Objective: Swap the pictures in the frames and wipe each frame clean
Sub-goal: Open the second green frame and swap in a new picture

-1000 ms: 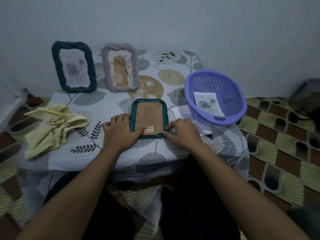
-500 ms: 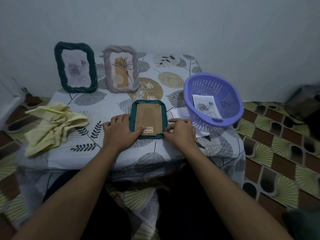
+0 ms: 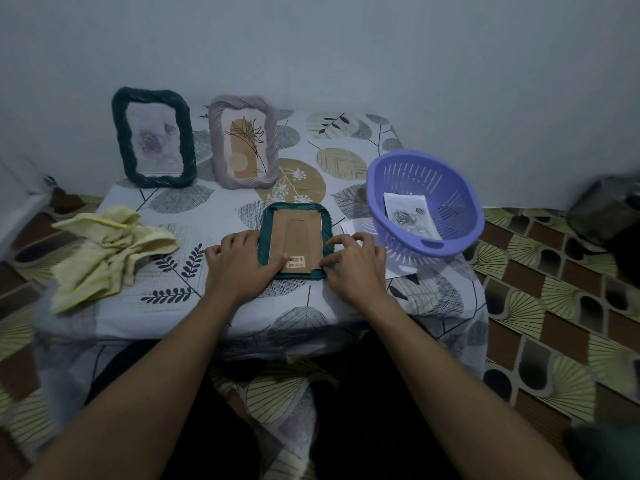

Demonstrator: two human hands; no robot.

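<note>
Both forearms reach in from below, bare, over a low table with a leaf-print cloth [image 3: 242, 306]. The left hand [image 3: 239, 268] lies palm down across the left rim of the teal frame [image 3: 298, 233], its fingers loosely bent and close together, the thumb stretched flat onto the backing. The right hand [image 3: 353, 268] is arched, fingers curled and a little spread, with thumb and forefinger tips pinching the backing's lower right corner. Whether anything has lifted there I cannot tell.

That frame lies face down at the front middle of the table: a ropy, twisted rim round a brown card back with a stand flap and a small barcode sticker [image 3: 296, 259]. Its picture side is hidden.

At the back stand a dark green frame [image 3: 154, 140] with a pale, faded print and a mauve frame [image 3: 242, 140] with a line-drawn plant. A crumpled yellow cloth [image 3: 107, 247] lies left. Right, a slotted lilac plastic basket [image 3: 453, 206] tilts, holding a rose sketch [image 3: 408, 216]; a paper sheet [image 3: 349, 226] pokes out beneath it. Something dark [image 3: 602, 213] on the floor far right is blurred
</note>
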